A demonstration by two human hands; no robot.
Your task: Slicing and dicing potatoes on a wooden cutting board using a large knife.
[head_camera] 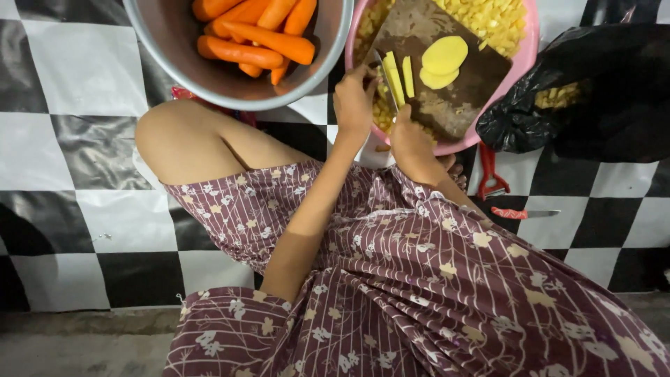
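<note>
- Hands at upper centre of the frame, two in all: the left hand (354,103) is closed around a knife (386,82), its blade lying among the potato sticks.
- The right hand (412,143) rests on the near edge of a dark cutting board (447,105); whether its fingers grip anything cannot be told.
- On the board lie about three pale yellow potato sticks (396,78) and two round potato slices (443,61), just beside each other.
- The board sits across a pink basin (528,38) heaped with diced potato.
- One metal bowl (167,35), top left, holds roughly nine peeled carrots (258,31).
- One black plastic bag (593,98), upper right, shows yellow pieces inside.
- Two red-handled tools at right on the black-and-white checkered floor (70,160): a peeler (488,171) and a small knife (523,213).
</note>
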